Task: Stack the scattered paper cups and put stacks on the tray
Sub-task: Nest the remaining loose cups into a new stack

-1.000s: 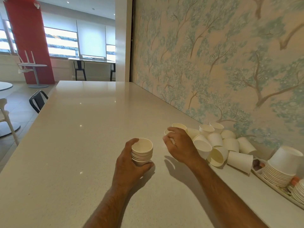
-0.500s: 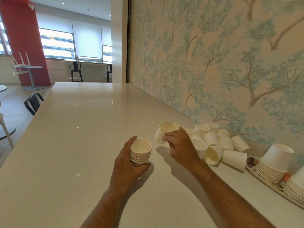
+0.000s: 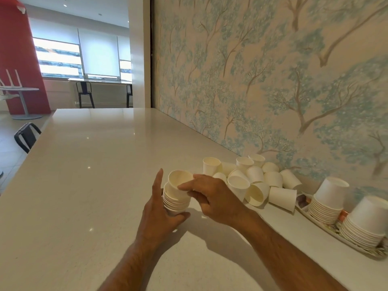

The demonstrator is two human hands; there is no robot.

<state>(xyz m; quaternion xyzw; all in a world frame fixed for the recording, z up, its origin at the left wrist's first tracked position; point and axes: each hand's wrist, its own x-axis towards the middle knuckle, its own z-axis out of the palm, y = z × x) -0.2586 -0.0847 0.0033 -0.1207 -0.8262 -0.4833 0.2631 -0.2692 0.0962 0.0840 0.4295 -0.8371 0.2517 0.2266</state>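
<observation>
Head view, looking down along a long pale speckled stone counter (image 3: 94, 185) set against tree-patterned wallpaper (image 3: 273, 80).

Left hand (image 3: 156, 215) wrapped around the base of a short upright stack of white paper cups (image 3: 175, 203) near the middle of the counter, thumb under its near side, index finger pointing straight up beside it.

Right hand (image 3: 212, 198) pinching a single white paper cup (image 3: 179, 182) by its wall, fingers curled on it; cup tilted, mouth toward the left, bottom entering the top of the held stack, not yet seated level.

Just right of both hands, against the wall: a loose cluster of white paper cups (image 3: 258, 179), some upright, several lying on their sides with mouths toward the camera, many touching one another.

Farther right, at the counter's near right end: a narrow patterned oblong tray (image 3: 315, 222) carrying two inverted stacks of white paper cups (image 3: 327, 201), one beside the other, with small brownish items between and behind them, too blurred to identify.

Background left: a red column (image 3: 19, 59), bright windows with blinds, black metal stools (image 3: 85, 94).
</observation>
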